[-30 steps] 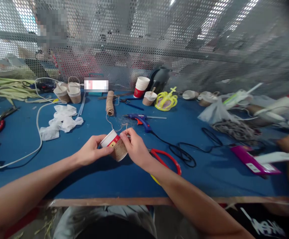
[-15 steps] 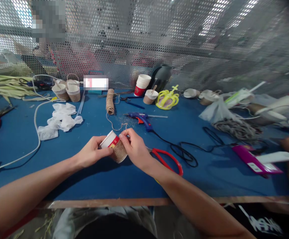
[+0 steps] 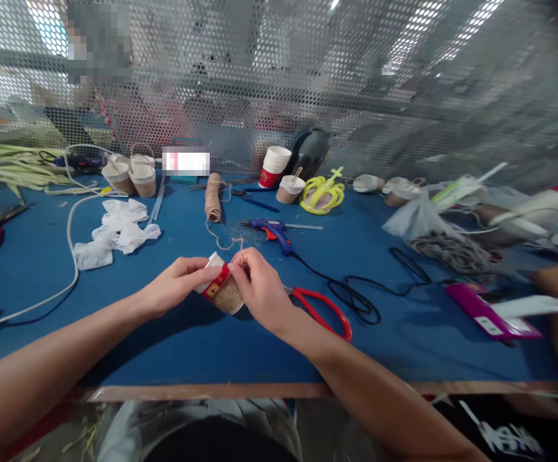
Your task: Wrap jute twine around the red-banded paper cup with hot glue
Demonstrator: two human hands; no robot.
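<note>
The left hand (image 3: 183, 282) and right hand (image 3: 256, 282) both clamp a tilted white-and-red paper cup (image 3: 219, 281), partly wrapped in brown twine (image 3: 229, 296), near a thin brown strand (image 3: 218, 243).

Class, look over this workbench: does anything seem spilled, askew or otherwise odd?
Pale specks lie scattered on the blue tabletop near the glue gun, looking like spilled debris; they're too small to identify. The paper cup leans, but isn't odd: the left hand holds it.
</note>
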